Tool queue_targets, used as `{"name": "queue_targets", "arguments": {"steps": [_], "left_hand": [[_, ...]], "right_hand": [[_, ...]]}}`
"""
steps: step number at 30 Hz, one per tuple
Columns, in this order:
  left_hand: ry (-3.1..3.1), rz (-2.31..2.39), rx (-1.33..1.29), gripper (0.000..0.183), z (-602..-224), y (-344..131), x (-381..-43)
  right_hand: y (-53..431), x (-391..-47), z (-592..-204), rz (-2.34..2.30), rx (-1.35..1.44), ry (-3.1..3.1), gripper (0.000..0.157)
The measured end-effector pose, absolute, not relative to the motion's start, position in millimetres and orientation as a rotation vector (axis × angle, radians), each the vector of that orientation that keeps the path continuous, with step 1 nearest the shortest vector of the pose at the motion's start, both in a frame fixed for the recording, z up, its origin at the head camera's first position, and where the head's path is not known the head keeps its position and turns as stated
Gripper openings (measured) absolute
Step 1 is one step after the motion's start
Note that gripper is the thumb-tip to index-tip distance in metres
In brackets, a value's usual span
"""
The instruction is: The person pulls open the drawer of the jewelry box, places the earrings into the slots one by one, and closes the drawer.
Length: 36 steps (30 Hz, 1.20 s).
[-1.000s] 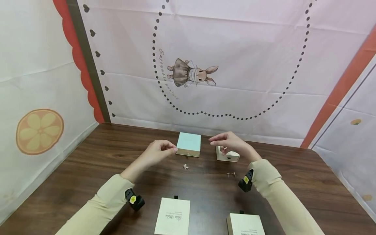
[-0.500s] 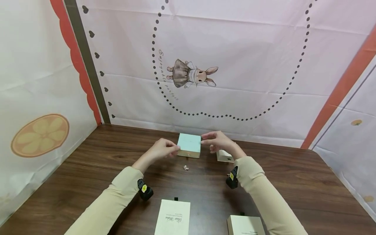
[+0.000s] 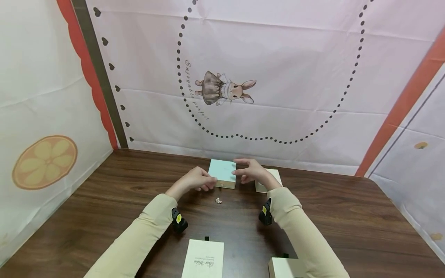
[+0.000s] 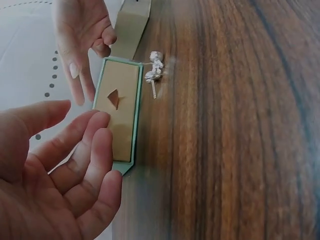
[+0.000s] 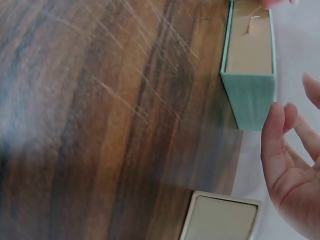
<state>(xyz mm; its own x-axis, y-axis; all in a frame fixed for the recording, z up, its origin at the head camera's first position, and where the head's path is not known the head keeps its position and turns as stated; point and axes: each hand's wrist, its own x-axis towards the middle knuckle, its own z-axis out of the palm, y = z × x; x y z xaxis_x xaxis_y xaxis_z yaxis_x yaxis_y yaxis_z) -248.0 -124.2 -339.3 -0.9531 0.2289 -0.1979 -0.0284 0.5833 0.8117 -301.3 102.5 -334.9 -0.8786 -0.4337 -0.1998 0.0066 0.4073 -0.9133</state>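
Observation:
At the far side of the table lies a mint-green drawer-style box (image 3: 222,170) with a tan front and a small ribbon pull tab (image 4: 114,98). My left hand (image 3: 199,179) is at its front left corner, thumb and fingers apart and loosely bent, with nothing held. Over on the box's right side, my right hand (image 3: 252,172) has its fingers reaching toward the box; whether they touch it cannot be told. A small cluster of silvery stud earrings (image 4: 154,70) lies on the table just in front of the box.
A cream box (image 3: 274,177) stands right of the green one, partly behind my right hand. Nearer me lie two more cream boxes, one printed with script (image 3: 203,259) and one at the lower right (image 3: 283,267). A printed cloth (image 3: 295,77) hangs behind the table.
My right hand has moved left from above the cream box to the green box's right side. My left hand has shifted slightly right along its front. The right forearm now covers two small pins.

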Motion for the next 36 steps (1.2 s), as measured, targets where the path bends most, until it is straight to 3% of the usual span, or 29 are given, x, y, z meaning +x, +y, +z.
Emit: {"name": "queue_targets", "arguments": {"steps": [36], "left_hand": [[2.692, 1.111, 0.070, 0.018, -350.8, -94.3, -257.1]], "right_hand": [[93.7, -300.0, -345.9, -1.405, -0.356, 2.272, 0.071]]}}
